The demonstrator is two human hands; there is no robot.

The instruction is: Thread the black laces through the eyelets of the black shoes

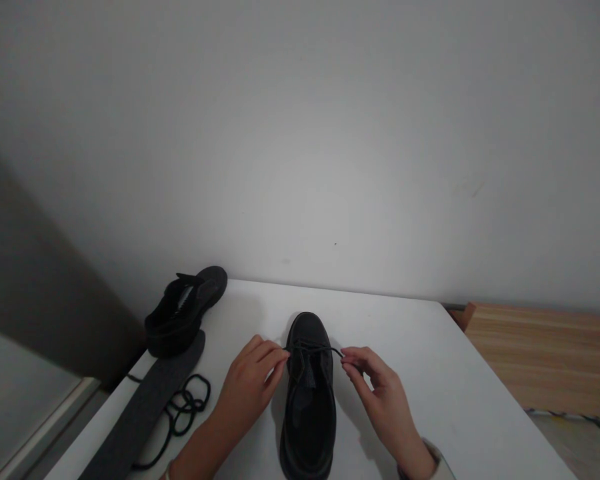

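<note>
A black shoe (307, 407) stands upright on the white table, its toe pointing away from me and its opening facing me. A dark shoelace (333, 349) runs across the front of its lacing. On the left side of the shoe, my left hand (253, 373) pinches one end of this lace between thumb and fingers. My right hand (377, 390) pinches the other end a little to the right of the shoe. The lace's path through the eyelets is too dark to make out fully.
A second black shoe (180, 313) sits at the table's far left by the wall. Near it lie a long dark grey strip (153, 407) and a loose, looped black lace (187, 403). Past the white table's (445, 400) right edge is a wooden surface (540, 353).
</note>
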